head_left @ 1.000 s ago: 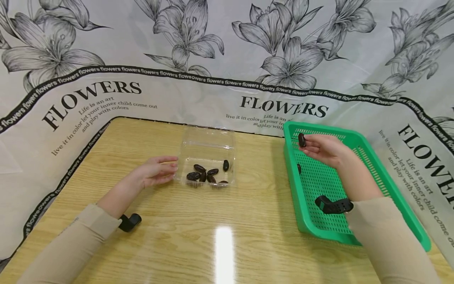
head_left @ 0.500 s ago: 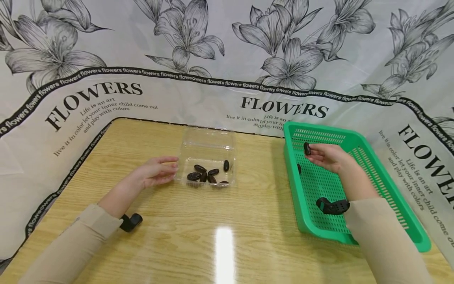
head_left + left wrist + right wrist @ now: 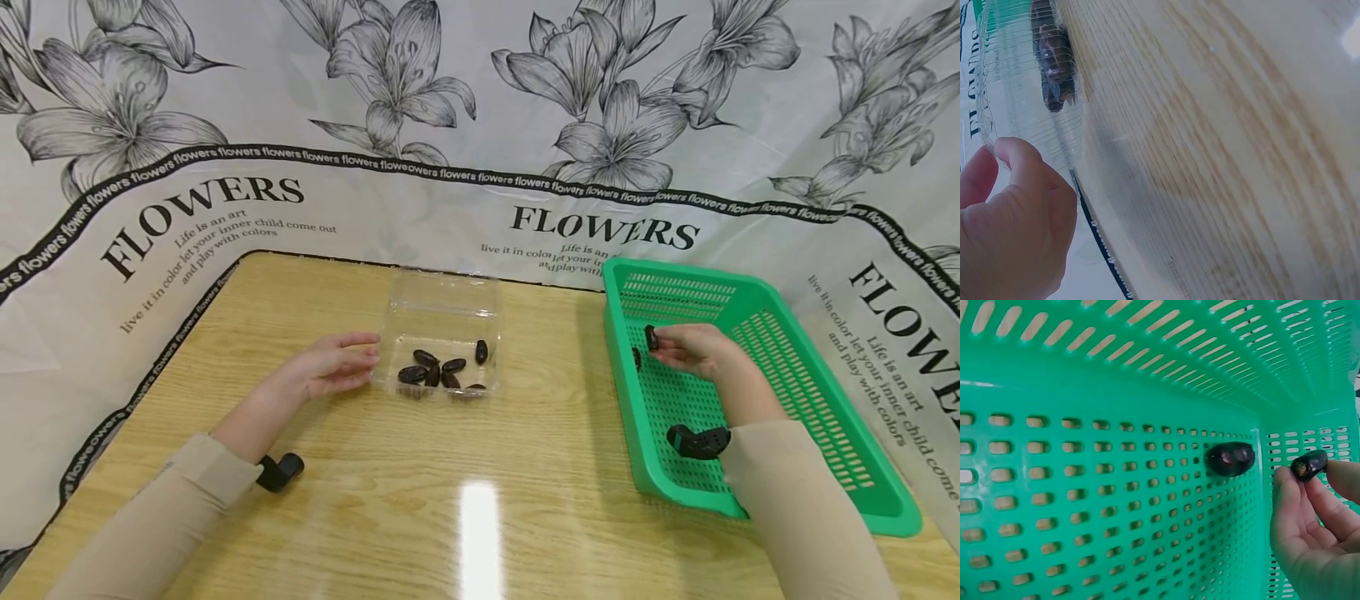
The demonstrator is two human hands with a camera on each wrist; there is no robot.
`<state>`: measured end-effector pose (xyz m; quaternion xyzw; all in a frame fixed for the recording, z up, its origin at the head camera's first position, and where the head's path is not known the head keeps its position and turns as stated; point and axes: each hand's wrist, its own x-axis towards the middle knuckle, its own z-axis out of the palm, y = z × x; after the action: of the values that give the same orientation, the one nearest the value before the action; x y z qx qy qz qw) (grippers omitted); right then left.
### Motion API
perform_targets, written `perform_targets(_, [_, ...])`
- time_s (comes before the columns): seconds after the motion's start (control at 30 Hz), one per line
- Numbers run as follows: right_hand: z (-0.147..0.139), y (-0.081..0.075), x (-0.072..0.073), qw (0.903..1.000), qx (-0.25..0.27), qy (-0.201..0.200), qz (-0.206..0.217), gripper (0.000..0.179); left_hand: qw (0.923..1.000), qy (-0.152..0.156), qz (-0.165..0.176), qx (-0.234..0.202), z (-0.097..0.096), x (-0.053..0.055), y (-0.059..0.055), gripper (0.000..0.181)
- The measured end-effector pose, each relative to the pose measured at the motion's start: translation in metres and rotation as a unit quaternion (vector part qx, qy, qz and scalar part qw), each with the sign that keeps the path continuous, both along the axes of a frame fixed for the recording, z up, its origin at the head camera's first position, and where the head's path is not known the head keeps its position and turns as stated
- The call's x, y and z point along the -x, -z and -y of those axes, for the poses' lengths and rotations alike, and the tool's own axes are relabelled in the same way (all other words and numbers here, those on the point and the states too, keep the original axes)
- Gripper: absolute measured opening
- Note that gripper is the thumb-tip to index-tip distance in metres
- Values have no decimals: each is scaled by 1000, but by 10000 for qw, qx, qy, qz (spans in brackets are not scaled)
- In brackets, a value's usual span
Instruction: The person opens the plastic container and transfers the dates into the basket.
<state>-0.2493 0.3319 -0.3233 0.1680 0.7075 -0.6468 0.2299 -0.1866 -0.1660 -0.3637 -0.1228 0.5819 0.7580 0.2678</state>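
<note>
In the head view my right hand (image 3: 693, 350) pinches a dark, shiny date (image 3: 651, 337) between thumb and fingers, inside the green basket (image 3: 630, 417). The right wrist view shows the held date (image 3: 1310, 465) above the basket's floor, apart from another date (image 3: 1230, 459) lying near the wall. My left hand (image 3: 337, 365) touches the left side of a clear plastic clamshell box (image 3: 442, 321) with relaxed fingers. Several dates (image 3: 433, 375) lie in the box, whose lid stands raised at the back. In the left wrist view, bent fingertips (image 3: 1013, 150) meet the box's edge.
The wooden table (image 3: 375, 500) carries both containers, with bare wood between them. A flower-printed cloth (image 3: 420, 208) rises behind and along the sides. Black wrist cameras hang under the left wrist (image 3: 280, 472) and the right wrist (image 3: 697, 442).
My right hand has moved down into the basket with the date and slightly to the right. The left hand has stayed at the box.
</note>
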Motion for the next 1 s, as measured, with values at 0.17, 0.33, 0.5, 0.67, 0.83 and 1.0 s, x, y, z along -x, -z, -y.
perform_targets(0.17, [-2, 9, 2, 9988, -448, -183, 56, 6, 10000, -1, 15, 23, 2, 0, 1, 61])
perform_targets(0.33, [-5, 17, 1, 9969, -710, -294, 184, 15, 10000, 0, 11, 21, 2, 0, 2, 61])
perform_targets(0.5, [-8, 20, 1, 9925, -1130, -439, 132, 31, 10000, 5, -26, 2, 2, 1, 1, 60])
perform_targets(0.67, [-10, 21, 1, 9877, -1461, -533, 171, 46, 10000, 11, -50, -27, 1, 2, 1, 61])
perform_targets(0.83, [-9, 19, 1, 9829, -1693, -707, 136, 51, 10000, 43, -65, -21, 0, 2, 0, 62])
perform_targets(1.0, [-9, 14, -1, 9748, -2042, -901, 50, 47, 10000, 51, 3, -28, 0, 1, 0, 62])
